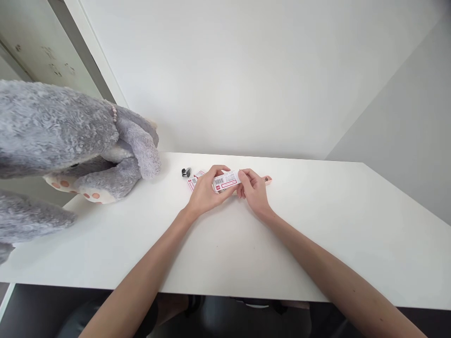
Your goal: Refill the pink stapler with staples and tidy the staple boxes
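Observation:
Between my two hands is a small white box [227,180] with red markings and a barcode, tilted above the table. My left hand [207,190] wraps round its left end, thumb below and fingers over the top. At the other end, my right hand [254,190] pinches the box with thumb and fingertips. Behind my left hand lie more flat white-and-red packages [192,183], partly covered. A peach-coloured item [268,180] sticks out beyond my right hand; its kind is hidden.
A small black-and-silver object [186,172], too small to identify, sits left of the packages. A large grey plush toy [134,141] occupies the left end of the white table [282,263]. The wall [239,84] stands directly behind the table's back edge.

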A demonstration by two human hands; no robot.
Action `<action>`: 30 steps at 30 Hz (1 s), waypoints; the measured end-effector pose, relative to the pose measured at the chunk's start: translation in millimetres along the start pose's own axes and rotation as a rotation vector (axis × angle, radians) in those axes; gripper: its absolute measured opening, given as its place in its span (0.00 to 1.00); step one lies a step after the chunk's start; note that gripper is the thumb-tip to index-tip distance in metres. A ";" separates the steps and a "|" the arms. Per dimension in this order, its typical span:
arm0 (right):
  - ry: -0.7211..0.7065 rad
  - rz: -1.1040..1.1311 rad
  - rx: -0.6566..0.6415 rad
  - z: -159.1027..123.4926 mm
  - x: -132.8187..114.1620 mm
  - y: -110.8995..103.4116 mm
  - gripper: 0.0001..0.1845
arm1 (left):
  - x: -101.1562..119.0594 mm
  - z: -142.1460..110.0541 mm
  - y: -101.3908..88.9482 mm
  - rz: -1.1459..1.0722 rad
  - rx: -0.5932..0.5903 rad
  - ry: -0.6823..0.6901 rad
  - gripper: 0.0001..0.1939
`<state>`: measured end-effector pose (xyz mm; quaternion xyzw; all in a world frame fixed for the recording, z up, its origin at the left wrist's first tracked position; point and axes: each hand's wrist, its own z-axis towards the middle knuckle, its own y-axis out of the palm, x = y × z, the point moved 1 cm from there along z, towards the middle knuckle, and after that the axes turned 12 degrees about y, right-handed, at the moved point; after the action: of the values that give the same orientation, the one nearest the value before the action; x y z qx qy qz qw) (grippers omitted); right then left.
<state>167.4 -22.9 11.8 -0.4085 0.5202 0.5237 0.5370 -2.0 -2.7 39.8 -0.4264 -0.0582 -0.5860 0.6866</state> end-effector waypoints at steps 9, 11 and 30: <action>0.218 0.281 -0.195 8.6 1.3 -4.2 0.18 | 1.0 7.6 -2.9 -0.442 0.086 -0.209 0.28; 0.280 0.347 -0.290 10.0 0.5 -5.3 0.17 | -1.0 8.9 -3.8 -0.531 0.051 -0.259 0.29; 0.398 0.292 -0.510 8.9 -0.9 -13.3 0.17 | 1.0 8.9 -4.4 -0.657 0.002 -0.207 0.25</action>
<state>181.7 -15.9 12.5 -0.5446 0.5200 0.6181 0.2256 -1.7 2.6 48.3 -0.4413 -0.2625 -0.7293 0.4522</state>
